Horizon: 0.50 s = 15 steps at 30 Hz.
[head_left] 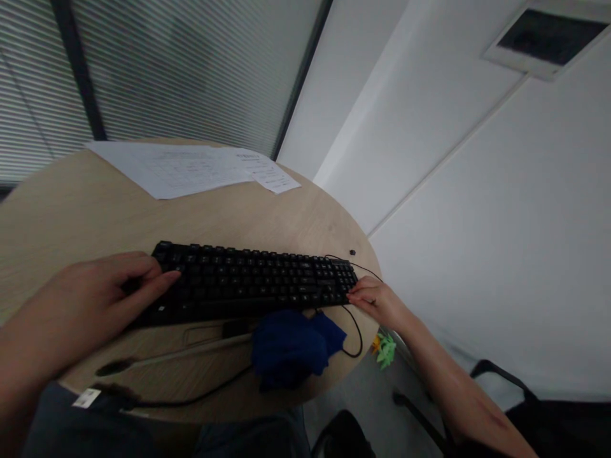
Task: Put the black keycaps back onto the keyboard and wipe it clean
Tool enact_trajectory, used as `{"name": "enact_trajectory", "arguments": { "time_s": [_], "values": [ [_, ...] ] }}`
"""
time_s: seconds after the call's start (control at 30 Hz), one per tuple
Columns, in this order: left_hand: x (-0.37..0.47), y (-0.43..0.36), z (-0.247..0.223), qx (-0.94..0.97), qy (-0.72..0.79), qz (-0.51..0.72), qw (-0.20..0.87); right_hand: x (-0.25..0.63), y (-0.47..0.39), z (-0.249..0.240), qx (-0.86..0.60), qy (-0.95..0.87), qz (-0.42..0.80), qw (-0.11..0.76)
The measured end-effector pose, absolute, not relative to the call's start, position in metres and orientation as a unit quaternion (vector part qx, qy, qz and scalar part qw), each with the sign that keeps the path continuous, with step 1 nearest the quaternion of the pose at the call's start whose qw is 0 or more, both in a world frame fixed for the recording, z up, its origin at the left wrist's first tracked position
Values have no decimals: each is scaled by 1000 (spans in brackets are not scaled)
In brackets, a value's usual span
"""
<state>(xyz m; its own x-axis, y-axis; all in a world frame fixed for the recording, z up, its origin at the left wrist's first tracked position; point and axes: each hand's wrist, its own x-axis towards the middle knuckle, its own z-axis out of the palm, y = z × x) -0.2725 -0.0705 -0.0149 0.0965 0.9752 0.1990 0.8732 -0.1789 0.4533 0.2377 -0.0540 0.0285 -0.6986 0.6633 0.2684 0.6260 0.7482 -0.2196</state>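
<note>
A black keyboard (258,277) spans the middle of the view, with one hand at each end. My left hand (114,286) grips its left end, thumb on top over the keys and the other fingers curled at the edge, partly hidden. At the right end, my right hand (375,299) pinches the near corner beside the number keys. Just in front of the keyboard lies a crumpled dark blue cloth (291,350). A thin black cable (360,337) loops past the cloth on the right.
Printed papers (191,168) lie at the far side of the round wooden table (296,219). A small black piece (352,252) sits near the right edge. A black cable (191,401) with a white tag runs along the near edge. A black chair (548,413) stands at right.
</note>
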Motion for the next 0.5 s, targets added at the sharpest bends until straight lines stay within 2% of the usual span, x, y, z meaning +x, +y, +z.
{"name": "enact_trajectory", "arguments": {
  "time_s": [0.5],
  "values": [
    [-267, -72, -7, 725, 642, 229, 98, 228, -74, 34, -368, -910, -1, 192]
  ]
}}
